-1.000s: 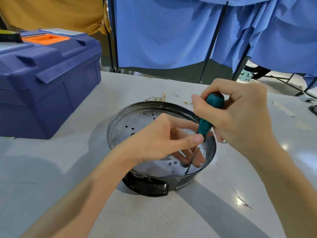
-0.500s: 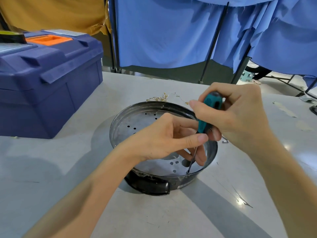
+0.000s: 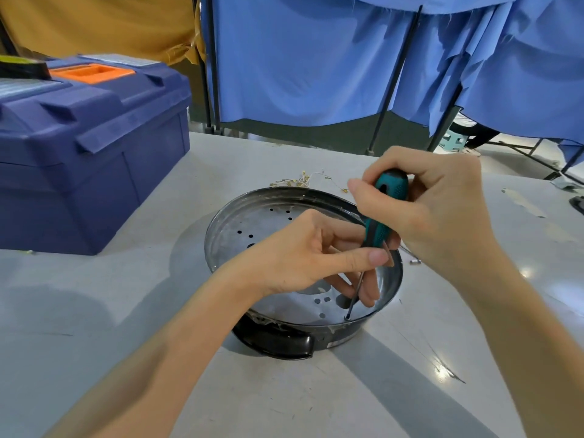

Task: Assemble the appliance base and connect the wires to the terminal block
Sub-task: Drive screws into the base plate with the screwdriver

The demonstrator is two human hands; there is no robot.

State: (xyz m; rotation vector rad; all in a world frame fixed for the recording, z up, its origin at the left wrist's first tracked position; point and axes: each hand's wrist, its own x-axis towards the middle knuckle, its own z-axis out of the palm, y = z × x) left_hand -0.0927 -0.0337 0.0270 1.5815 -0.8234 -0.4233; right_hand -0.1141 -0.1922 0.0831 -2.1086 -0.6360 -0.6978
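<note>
Appliance base [image 3: 252, 222], a round, shallow metal pan with a perforated inner plate, sits on the table [image 3: 284, 390] about midway between the near and far edges of the surface. A black plastic part [image 3: 278, 343] juts from under its near rim.

The right hand [image 3: 442, 210] reaches in from the right edge, its fingers and thumb wrapped tight around the teal-and-black handle of a screwdriver [image 3: 384, 203]. The tool stands tilted, handle leaning away from the person. Its thin shaft runs down into the pan, and its tip is set at a hole in the plate close to the near rim.

The left hand [image 3: 300, 257] comes in from the near left corner and dips inside the pan. Its thumb stretches along the bottom of the handle, and its curled fingers close on the shaft just above the tip, so both hands hold the same tool.

Thin wires [image 3: 303, 181] with small gold terminals lie in a loose bunch on the surface just beyond the far rim of the pan. A small metal piece [image 3: 415, 262] lies on the surface just right of the pan, partly hidden by the right hand.

A dark blue toolbox [image 3: 94, 153] with an orange latch stands at the far left of the surface, well apart from the pan. Blue curtains [image 3: 300, 74] hang beyond the far edge.
</note>
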